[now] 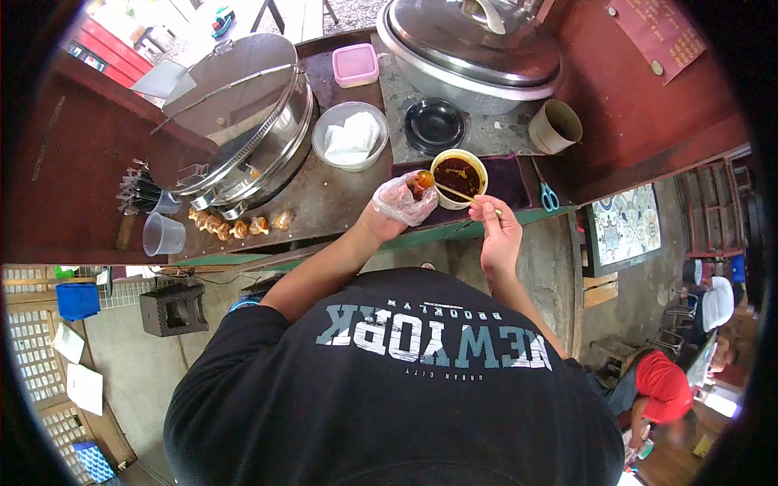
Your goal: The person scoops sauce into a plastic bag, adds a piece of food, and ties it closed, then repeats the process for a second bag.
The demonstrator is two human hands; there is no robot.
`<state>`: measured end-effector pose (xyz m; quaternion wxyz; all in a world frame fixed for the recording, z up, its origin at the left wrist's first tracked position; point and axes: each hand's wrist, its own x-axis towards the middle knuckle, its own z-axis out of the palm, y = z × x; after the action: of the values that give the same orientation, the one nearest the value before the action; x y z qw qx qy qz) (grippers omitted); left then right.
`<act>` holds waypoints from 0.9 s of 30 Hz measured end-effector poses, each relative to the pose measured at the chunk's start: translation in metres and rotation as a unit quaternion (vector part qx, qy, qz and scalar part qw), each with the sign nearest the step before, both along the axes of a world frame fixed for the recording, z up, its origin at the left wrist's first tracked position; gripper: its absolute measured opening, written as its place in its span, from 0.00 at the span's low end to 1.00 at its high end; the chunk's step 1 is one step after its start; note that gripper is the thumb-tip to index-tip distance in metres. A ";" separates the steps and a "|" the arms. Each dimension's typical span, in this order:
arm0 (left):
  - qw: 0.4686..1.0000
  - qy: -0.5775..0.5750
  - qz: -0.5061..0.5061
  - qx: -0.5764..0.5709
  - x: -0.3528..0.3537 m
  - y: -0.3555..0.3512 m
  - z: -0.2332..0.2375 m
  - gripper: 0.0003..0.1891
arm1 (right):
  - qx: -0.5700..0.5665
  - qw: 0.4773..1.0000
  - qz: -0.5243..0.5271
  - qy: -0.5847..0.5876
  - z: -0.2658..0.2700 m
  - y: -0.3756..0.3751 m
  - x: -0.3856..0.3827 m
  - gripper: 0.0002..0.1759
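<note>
My left hand (392,212) is closed around a clear plastic bag (415,212), holding its mouth up. Something dark brown shows inside the bag. In my right hand (496,231) is a thin, gold-coloured spoon (458,193), pinched by its handle. The spoon's bowl, filled with amber-brown sauce, is at the mouth of the bag. Just behind the spoon, a white tub (484,172) of dark sauce with bits floating in it stands on a dark cloth (509,186) at the counter's edge.
Several small tied bags (239,228) line the counter's left edge beside a clear plastic cup (164,235). Large lidded steel pots (279,146) stand left and back right. Nearby are black bowls (435,125), a tub with white bags (351,138) and blue scissors (549,197).
</note>
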<state>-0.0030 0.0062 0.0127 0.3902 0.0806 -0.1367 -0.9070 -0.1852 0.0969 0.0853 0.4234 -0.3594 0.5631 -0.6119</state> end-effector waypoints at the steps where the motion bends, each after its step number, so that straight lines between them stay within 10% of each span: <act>1: 1.000 0.000 -0.004 0.004 0.000 -0.001 -0.003 0.21 | -0.019 0.999 0.014 0.036 0.000 0.001 0.001 0.10; 7: 1.000 0.001 -0.010 0.024 0.002 -0.005 -0.014 0.21 | -0.060 0.997 0.022 0.046 0.004 0.003 0.004 0.10; 16: 1.000 0.010 0.005 0.025 0.001 -0.003 -0.016 0.25 | 0.015 0.966 -0.023 -0.256 -0.011 -0.002 -0.012 0.12; 27: 0.999 0.023 -0.001 0.033 -0.002 -0.006 -0.014 0.16 | -0.017 0.996 -0.087 0.030 -0.027 -0.008 -0.025 0.11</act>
<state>-0.0051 0.0006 -0.0015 0.3895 0.0729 -0.0977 -0.9129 -0.2104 0.0887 0.0585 0.3450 -0.3348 0.5942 -0.6449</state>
